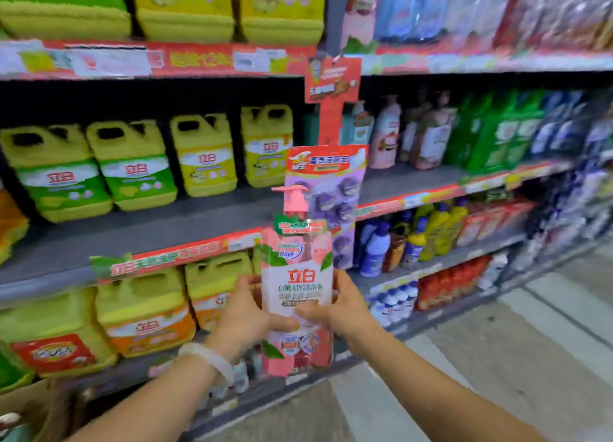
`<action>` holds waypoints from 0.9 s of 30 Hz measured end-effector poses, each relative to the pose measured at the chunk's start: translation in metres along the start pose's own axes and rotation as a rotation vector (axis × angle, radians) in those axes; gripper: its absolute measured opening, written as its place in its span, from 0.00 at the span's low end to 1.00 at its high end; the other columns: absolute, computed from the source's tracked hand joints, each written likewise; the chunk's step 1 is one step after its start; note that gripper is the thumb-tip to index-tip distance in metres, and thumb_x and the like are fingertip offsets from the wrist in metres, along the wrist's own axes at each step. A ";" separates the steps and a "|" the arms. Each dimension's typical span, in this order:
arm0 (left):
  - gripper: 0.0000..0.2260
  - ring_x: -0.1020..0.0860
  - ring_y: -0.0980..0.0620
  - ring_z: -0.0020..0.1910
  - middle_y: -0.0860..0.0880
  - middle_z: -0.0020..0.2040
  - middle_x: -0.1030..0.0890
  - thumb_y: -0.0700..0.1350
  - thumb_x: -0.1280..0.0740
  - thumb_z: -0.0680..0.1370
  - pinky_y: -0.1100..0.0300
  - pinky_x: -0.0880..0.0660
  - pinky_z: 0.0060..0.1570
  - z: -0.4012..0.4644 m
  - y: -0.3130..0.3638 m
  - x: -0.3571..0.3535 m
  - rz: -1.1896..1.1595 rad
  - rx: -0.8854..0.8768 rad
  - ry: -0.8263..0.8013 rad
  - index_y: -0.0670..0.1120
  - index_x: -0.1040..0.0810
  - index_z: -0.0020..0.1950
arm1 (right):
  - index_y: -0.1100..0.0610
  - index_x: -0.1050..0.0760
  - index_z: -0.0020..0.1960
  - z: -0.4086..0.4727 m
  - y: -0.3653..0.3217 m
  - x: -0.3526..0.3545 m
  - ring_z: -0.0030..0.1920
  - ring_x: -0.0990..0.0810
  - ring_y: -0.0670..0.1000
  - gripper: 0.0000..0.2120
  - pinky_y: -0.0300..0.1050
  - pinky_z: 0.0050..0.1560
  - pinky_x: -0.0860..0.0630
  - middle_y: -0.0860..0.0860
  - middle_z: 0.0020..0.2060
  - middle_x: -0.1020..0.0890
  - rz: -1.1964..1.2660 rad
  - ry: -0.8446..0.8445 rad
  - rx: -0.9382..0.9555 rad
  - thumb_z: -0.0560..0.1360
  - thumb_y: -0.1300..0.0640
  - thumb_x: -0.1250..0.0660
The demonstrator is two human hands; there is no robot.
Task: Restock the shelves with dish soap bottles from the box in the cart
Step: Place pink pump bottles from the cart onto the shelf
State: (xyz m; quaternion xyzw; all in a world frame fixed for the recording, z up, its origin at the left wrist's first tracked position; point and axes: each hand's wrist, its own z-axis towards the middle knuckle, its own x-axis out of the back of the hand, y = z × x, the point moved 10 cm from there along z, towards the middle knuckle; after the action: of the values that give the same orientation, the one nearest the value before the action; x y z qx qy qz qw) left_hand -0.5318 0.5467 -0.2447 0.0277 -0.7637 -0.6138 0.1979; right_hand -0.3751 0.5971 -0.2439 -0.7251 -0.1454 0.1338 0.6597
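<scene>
A pink and white dish soap bottle (297, 285) with a pink pump top stands upright in the air in front of the shelves, held by both hands. My left hand (243, 320) grips its left side and my right hand (345, 309) grips its right side, thumbs across the label. A pale bracelet (207, 358) is on my left wrist. Similar pump bottles (386, 134) stand on the middle shelf (414, 179) to the right. A corner of the cardboard box (30, 405) shows at the bottom left.
Yellow jugs (132, 163) fill the grey shelf (132, 232) on the left, with more above and below. A hanging strip of purple packs (331, 189) sits right behind the bottle. Blue and yellow bottles (414, 239) fill the lower right shelves. Tiled floor (497, 358) lies at the right.
</scene>
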 end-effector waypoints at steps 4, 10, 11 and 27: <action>0.40 0.19 0.47 0.49 0.45 0.51 0.19 0.31 0.19 0.52 0.49 0.21 0.51 0.018 0.043 -0.112 -0.012 -0.097 -0.135 0.44 0.33 0.58 | 0.56 0.31 0.58 -0.011 -0.004 0.114 0.35 0.18 0.37 0.29 0.32 0.33 0.23 0.48 0.43 0.18 0.022 0.151 0.014 0.63 0.73 0.26; 0.38 0.19 0.48 0.51 0.46 0.52 0.19 0.38 0.19 0.47 0.47 0.22 0.53 0.059 0.095 -0.243 -0.030 -0.224 -0.270 0.55 0.34 0.49 | 0.57 0.31 0.61 -0.008 -0.010 0.249 0.49 0.16 0.52 0.32 0.45 0.45 0.19 0.55 0.50 0.16 0.047 0.361 0.062 0.62 0.74 0.25; 0.38 0.19 0.49 0.51 0.47 0.52 0.19 0.38 0.19 0.47 0.48 0.22 0.53 0.068 0.106 -0.262 -0.031 -0.255 -0.281 0.55 0.34 0.49 | 0.58 0.31 0.62 -0.003 -0.011 0.270 0.50 0.16 0.54 0.34 0.46 0.46 0.19 0.56 0.51 0.16 0.046 0.388 0.070 0.60 0.73 0.24; 0.37 0.23 0.58 0.51 0.62 0.50 0.24 0.36 0.19 0.58 0.67 0.26 0.48 0.314 0.287 -0.447 -0.100 -0.530 -0.261 0.52 0.35 0.58 | 0.54 0.28 0.54 0.240 -0.128 0.504 0.45 0.16 0.46 0.24 0.37 0.40 0.21 0.47 0.43 0.15 -0.089 0.425 0.268 0.66 0.75 0.29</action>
State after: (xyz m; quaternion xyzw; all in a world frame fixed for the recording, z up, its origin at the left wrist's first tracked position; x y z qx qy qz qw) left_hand -0.1691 1.0355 -0.1454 -0.0664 -0.5935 -0.7992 0.0680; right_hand -0.0073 1.0239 -0.1403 -0.6361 -0.0161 -0.0325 0.7707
